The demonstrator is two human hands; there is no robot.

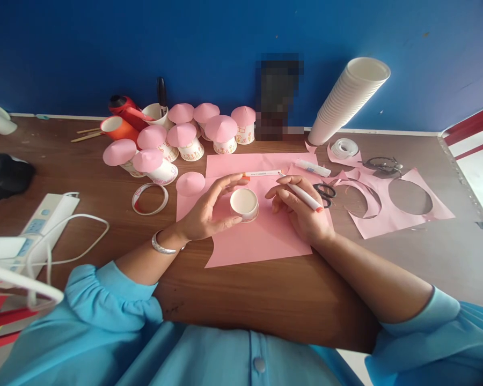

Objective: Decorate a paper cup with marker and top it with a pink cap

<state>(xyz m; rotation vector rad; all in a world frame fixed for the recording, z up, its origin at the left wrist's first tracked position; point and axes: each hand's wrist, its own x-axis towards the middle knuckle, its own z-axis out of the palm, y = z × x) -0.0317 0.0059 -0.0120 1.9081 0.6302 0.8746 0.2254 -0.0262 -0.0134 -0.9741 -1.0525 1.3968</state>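
At frame centre, curves the left hand (203, 214) wide around a white cup (243, 202) on pink paper (265, 241), apparently against tipping, and grips a marker (303, 196) pen-fashion in the right hand (308, 219), seemingly for control.

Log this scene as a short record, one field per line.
Left hand: open, curved about the left side of a white cup; contact unclear
Right hand: holding a white marker
Under the cup: pink paper sheet
Near the left fingertips: second marker
Back left: decorated cups topped with pink cones
Back right: leaning cup stack, white roll
Right side: cut pink paper with a large round hole
Left side: white power strip
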